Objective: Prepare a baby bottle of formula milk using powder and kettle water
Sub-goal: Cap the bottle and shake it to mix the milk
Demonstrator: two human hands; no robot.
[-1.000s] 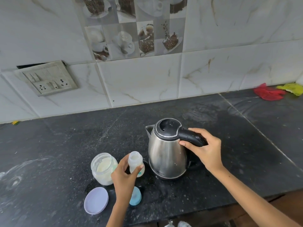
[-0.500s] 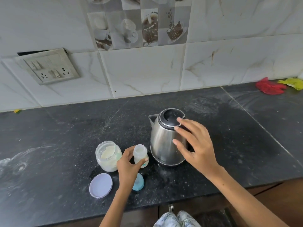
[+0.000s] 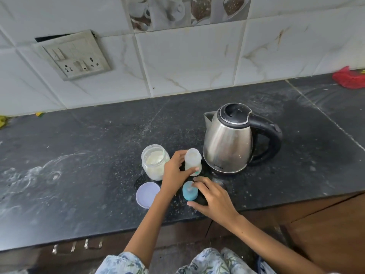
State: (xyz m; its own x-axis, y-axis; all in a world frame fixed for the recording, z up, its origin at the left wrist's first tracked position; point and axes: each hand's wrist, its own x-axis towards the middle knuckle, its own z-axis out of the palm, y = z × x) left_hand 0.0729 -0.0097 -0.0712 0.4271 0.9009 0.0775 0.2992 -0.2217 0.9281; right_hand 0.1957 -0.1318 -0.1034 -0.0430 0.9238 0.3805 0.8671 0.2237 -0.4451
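Switch plate point(image 3: 75, 56): grey, rectangular, hanging askew on the white marbled wall tiles, with sockets and rocker switches.
Countertop point(image 3: 79, 155): black speckled stone, dusted with pale smears and powder.
Jar lid point(image 3: 147, 196): round, pale lilac plastic, lying flat near the counter's front edge.
Powder jar point(image 3: 155, 164): clear, squat and round-shouldered, open, with cream-white powder inside; it stands just left of the bottle.
Left hand point(image 3: 174, 173): forearm reaching up from below, fingers and thumb curled round the baby bottle point(image 3: 193, 162), steadying it upright on the counter.
Baby bottle: small translucent cylinder, uncapped, whitish inside, between jar and kettle.
Teat cap point(image 3: 190, 193): turquoise ring with a clear teat, lying on the counter in front of the bottle.
Right hand point(image 3: 212, 198): palm down, fingers spread and loose, fingertips at the cap's edge; whether they touch it I cannot tell.
Kettle point(image 3: 229, 141): brushed steel, pot-bellied, black lid closed, black loop handle to the right.
Red cloth point(image 3: 348, 78): crumpled at the far right.
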